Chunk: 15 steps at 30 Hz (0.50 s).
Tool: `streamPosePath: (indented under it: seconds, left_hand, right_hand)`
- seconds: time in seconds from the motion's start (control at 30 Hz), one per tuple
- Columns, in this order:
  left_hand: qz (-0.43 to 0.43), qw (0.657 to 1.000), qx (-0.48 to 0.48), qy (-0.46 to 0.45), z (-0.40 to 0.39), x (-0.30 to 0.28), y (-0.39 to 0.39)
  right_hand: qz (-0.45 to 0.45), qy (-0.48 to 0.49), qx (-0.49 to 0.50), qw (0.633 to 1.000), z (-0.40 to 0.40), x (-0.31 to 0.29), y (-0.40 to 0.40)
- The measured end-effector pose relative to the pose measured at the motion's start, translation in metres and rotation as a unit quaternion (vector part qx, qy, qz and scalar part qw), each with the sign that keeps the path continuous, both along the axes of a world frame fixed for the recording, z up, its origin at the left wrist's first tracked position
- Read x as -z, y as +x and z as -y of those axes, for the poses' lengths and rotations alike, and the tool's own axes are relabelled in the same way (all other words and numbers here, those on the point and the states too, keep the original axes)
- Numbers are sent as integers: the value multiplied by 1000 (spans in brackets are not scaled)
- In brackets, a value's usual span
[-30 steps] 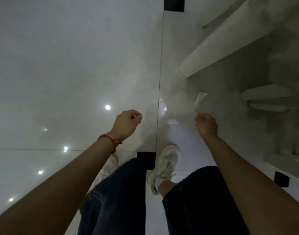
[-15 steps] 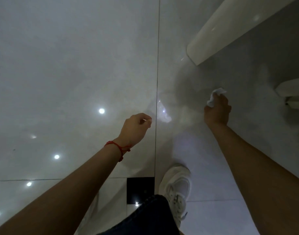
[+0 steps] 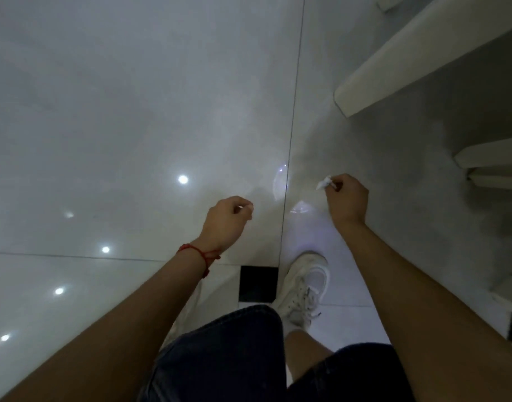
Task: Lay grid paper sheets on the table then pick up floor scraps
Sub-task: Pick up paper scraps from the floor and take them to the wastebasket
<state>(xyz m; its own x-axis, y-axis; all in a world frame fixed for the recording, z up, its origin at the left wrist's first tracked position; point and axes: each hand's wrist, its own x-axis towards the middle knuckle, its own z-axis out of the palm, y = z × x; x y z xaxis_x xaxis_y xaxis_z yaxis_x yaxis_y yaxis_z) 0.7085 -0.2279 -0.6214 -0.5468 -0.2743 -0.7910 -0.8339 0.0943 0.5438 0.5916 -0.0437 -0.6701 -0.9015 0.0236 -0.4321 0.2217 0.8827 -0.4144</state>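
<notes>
I look straight down at a glossy white tiled floor (image 3: 133,111). My right hand (image 3: 347,198) hangs above the floor and pinches a small white paper scrap (image 3: 324,182) that sticks out past its fingers to the left. My left hand (image 3: 228,220), with a red string at the wrist, is curled to the left of it; a small pale bit shows at its fingertips (image 3: 249,208), too small to tell what it is. No grid paper sheet is in view.
White table legs and bars (image 3: 393,68) stand at the upper right, with more white bars (image 3: 492,166) at the right edge. My white shoe (image 3: 304,288) stands beside a black floor inset (image 3: 259,284). Ceiling lights reflect in the tiles at left.
My right hand reached the white scrap on the floor near the table leg, closed on it and has drawn back toward me with it. The left hand stayed curled.
</notes>
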Motion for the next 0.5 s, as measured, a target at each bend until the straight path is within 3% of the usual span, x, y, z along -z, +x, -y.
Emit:
streamPosePath:
  seconds: [0.3,0.5]
  left_hand:
    - [-2,998,-62,-8,92,-199,67]
    - [-9,996,-86,-23,158,-335,104]
  right_hand:
    - [-10,-104,57,993,75,-214,60]
    - [28,-143,149,978,127,-357,95]
